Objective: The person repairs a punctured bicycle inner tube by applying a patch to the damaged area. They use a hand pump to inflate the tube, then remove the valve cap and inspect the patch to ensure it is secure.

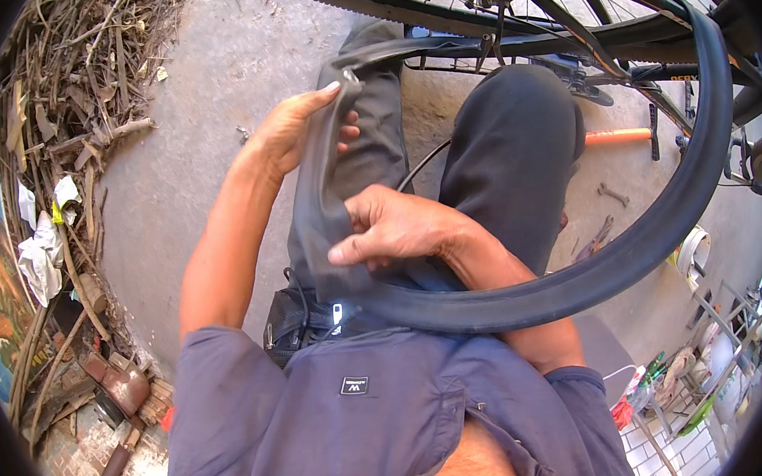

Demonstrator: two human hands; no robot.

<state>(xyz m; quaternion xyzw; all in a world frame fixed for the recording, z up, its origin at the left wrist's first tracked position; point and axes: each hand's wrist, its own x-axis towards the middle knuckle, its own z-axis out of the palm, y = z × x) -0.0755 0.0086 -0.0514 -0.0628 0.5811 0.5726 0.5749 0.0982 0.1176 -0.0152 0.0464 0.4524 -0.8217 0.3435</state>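
A black rubber inner tube loops from the bicycle down across my lap and up in front of me. My left hand grips it between thumb and fingers near a small metal valve. Lower down, my right hand has its fingers curled at the same tube, thumb toward the left; that stretch of tube is blurred. Above my bent knees is a bicycle wheel with spokes and a dark frame, the tube passing beside it.
An orange hand pump and a wrench lie on the concrete floor at right. A pile of dry sticks runs along the left, with white scraps. Buckets and assorted clutter stand at lower right.
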